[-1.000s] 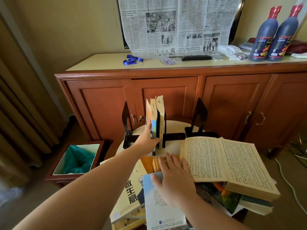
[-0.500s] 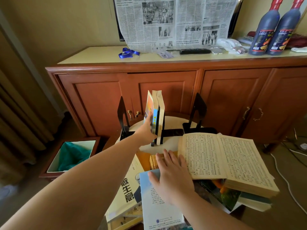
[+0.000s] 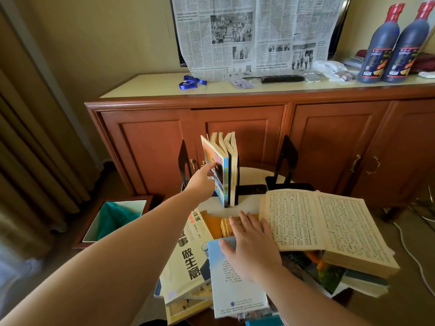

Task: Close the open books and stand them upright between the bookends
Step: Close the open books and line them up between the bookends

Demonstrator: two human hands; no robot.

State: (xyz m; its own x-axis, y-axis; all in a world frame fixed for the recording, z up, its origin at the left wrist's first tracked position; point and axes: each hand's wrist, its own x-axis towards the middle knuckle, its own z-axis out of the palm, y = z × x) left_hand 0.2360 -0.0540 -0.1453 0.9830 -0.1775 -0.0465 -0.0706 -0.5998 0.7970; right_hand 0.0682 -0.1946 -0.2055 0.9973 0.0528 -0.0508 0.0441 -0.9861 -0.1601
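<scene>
Two thin books [image 3: 224, 170] stand upright on a small round table [image 3: 254, 175], between a black left bookend [image 3: 184, 161] and a black right bookend [image 3: 286, 158]. A middle black bookend [image 3: 238, 182] props them on their right. My left hand [image 3: 203, 181] touches the colourful front cover of the left book, whose cover flares open at the top. My right hand [image 3: 250, 245] lies flat on a light blue book [image 3: 235, 285] in the near pile. A thick open book [image 3: 322, 229] rests on the pile at the right. A cream book with black characters [image 3: 188, 257] lies at the left.
A wooden cabinet [image 3: 259, 128] stands just behind the table, with two dark bottles [image 3: 390, 43], a remote control [image 3: 282, 78] and a blue ribbon [image 3: 191, 81] on top. A bin with a green liner [image 3: 115, 220] sits on the floor at the left. White cables [image 3: 409, 250] run at the right.
My left hand has loosened from gripping the standing books' edge and now only touches the front cover, which has flared open. My right hand stays flat on the pile.
</scene>
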